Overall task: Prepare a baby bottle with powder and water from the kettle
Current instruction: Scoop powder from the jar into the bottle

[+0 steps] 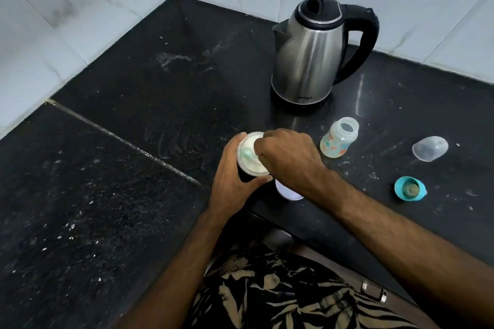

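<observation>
The baby bottle [339,138] stands open on the black worktop [133,195] at the centre right of the frame, below the kettle [310,56]. Its long axis runs upright, leaning in this wide view toward the upper right, with the open mouth pointing up and no powder visibly in it yet.

Left of it, at the frame's centre, is the powder tin [250,157]. The left hand [232,176] wraps its fingers round the tin's wall and holds it. The right hand [286,155] is curled over the tin's mouth, its fingers seemingly pinching the handle of a pale green scoop [246,153] sunk in the powder, though the handle itself is hidden.

The likely slip is spillage: the bottle's mouth is narrow and stands apart from the tin, so a heaped scoop carried across could shed powder on the worktop. A knock from the right forearm could tip the light, empty bottle. The tin's white lid [290,193] lies just under that wrist, near the worktop's edge, and might be swept off.

Further right lie the clear cap [429,148] and the teal ring with its teat [410,188].
</observation>
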